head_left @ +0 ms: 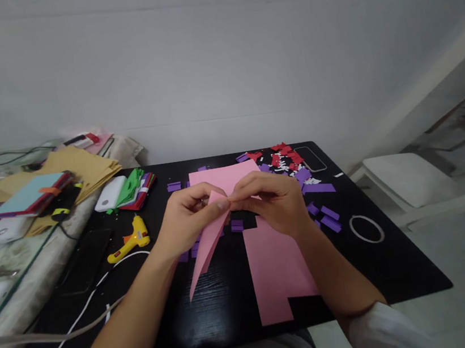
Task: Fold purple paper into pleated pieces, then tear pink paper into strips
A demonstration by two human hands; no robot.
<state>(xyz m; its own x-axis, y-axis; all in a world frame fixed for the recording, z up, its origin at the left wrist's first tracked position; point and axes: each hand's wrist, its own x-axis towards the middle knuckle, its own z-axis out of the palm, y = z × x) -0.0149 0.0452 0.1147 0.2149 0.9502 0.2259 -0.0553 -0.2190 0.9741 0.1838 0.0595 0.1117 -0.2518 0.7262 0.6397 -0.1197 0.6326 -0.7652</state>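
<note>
My left hand (190, 214) pinches a folded piece of pink paper (210, 235), which hangs tilted down towards me. Its thumb lies on top of the sheet near the upper end. My right hand (267, 198) meets the left at that same end, its thumb and fingers pressed together on the paper's edge. Beyond the hands lies a pink sheet (226, 176), and a cut pink sheet (273, 271) rests partly under my right forearm. Small purple paper pieces (237, 226) are scattered around and below the hands.
A yellow glue gun (132, 239) and a black phone (85, 262) lie at left, with a white cable (83, 308) across the table. Red paper scraps (285, 155) are at back right, near a ring (366, 229). A white stool (404, 177) stands beyond the right edge.
</note>
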